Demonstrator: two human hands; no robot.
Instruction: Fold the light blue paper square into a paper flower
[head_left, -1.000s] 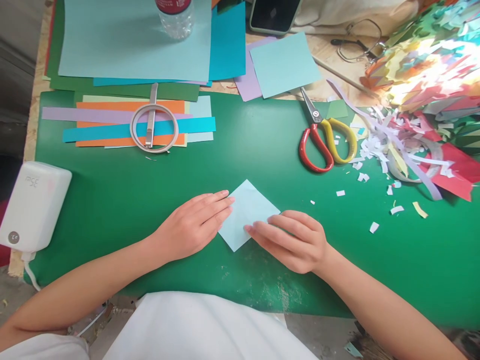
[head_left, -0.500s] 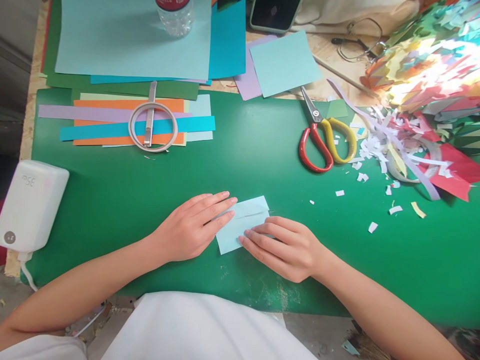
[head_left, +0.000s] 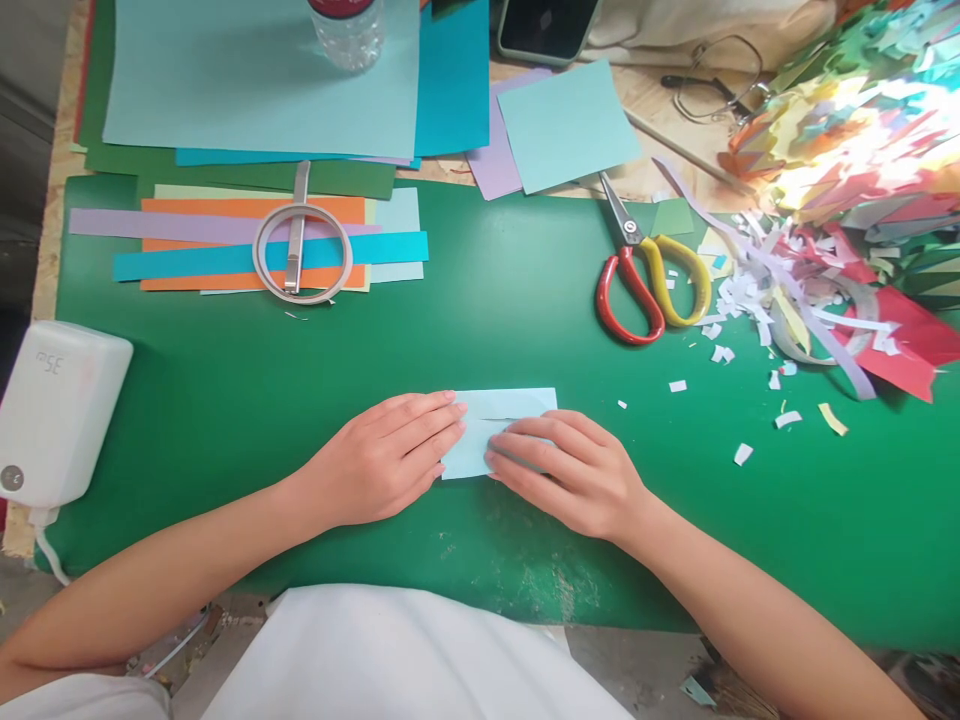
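One left hand (head_left: pixel 390 455) flat on folded paper (head_left: pixel 510 403); right hand (head_left: pixel 574 472) curled over it, pinch unclear. Uneven pressure could skew it.

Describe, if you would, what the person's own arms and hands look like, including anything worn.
The left hand and right hand are bare: no gloves, rings or watch show. The left forearm and right forearm are uncovered too. A white sleeve shows near the left elbow, like the white top; no right sleeve is in view.
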